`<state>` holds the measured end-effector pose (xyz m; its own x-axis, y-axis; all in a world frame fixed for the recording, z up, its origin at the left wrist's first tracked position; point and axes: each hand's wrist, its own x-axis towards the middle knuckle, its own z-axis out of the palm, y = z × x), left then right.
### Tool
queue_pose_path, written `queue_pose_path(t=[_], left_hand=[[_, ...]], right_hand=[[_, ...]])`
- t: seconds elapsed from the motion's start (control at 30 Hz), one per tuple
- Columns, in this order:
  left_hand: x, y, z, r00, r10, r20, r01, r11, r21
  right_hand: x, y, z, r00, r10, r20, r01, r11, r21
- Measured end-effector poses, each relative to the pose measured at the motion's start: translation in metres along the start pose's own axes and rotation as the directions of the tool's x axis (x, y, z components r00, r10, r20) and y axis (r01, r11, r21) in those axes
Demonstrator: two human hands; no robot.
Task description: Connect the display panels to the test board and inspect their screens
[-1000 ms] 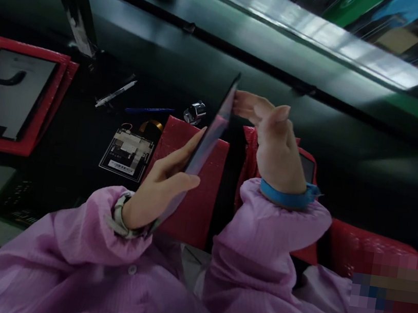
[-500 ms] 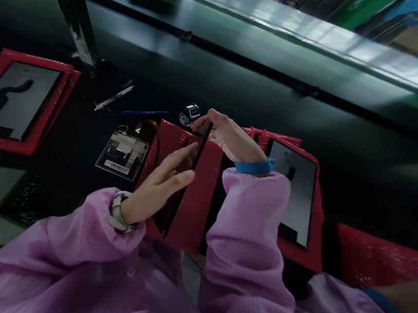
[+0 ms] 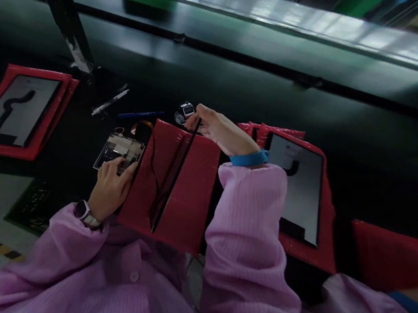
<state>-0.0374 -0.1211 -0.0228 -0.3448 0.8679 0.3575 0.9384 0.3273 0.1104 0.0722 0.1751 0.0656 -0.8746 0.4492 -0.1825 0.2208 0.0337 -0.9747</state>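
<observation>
Head view shows the right hand [image 3: 224, 131] pinching the upper end of a thin dark panel [image 3: 175, 176], tipped on edge over a red pad [image 3: 194, 201] at the centre of the frame. Left of centre, the left hand [image 3: 109, 189] has its fingers at the lower edge of a circuit board [image 3: 123, 147]; whether they grip it cannot be told. Above the board lies a blue pen [image 3: 140, 115].

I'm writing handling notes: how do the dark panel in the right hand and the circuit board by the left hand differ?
Pose: the dark panel is tipped on edge; the circuit board lies flat.
Look: the panel shows as a dark line; the board shows silvery parts.
Size: the panel looks longer than the board.
Both look thin.
</observation>
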Motion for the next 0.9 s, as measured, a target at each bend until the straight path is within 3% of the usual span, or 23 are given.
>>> queue_pose_path(t=[0.13, 0.3, 0.43, 0.57, 0.73, 0.83, 0.9], left_hand=[[0.003, 0.003, -0.001, 1.000, 0.029, -0.006, -0.029, 0.998, 0.060], [0.003, 0.002, 0.001, 0.999, -0.032, 0.020, 0.032, 0.999, 0.017], [0.002, -0.001, -0.001, 0.998, -0.014, 0.054, 0.016, 1.000, -0.023], [-0.002, -0.005, -0.007, 0.993, 0.118, 0.024, -0.113, 0.982, -0.154], [0.000, -0.005, -0.010, 0.951, 0.298, 0.082, -0.281, 0.943, -0.177], [0.003, -0.005, -0.009, 0.946, 0.307, 0.104, -0.287, 0.941, -0.178], [0.004, -0.006, -0.008, 0.947, 0.303, 0.109, -0.282, 0.943, -0.174]], right_hand=[[0.000, -0.002, 0.001, 1.000, -0.004, 0.012, 0.005, 0.999, -0.046], [0.001, 0.000, 0.000, 0.996, -0.091, 0.020, 0.092, 0.994, -0.055], [0.000, -0.002, 0.002, 0.995, -0.102, 0.007, 0.103, 0.992, -0.074], [-0.010, -0.011, 0.001, 0.988, -0.011, -0.157, -0.015, 0.987, -0.163], [-0.030, -0.017, -0.012, 0.907, -0.030, -0.421, -0.136, 0.923, -0.359], [-0.048, -0.008, -0.032, 0.893, -0.042, -0.447, -0.154, 0.906, -0.393], [-0.060, 0.003, -0.044, 0.897, -0.023, -0.442, -0.110, 0.955, -0.275]])
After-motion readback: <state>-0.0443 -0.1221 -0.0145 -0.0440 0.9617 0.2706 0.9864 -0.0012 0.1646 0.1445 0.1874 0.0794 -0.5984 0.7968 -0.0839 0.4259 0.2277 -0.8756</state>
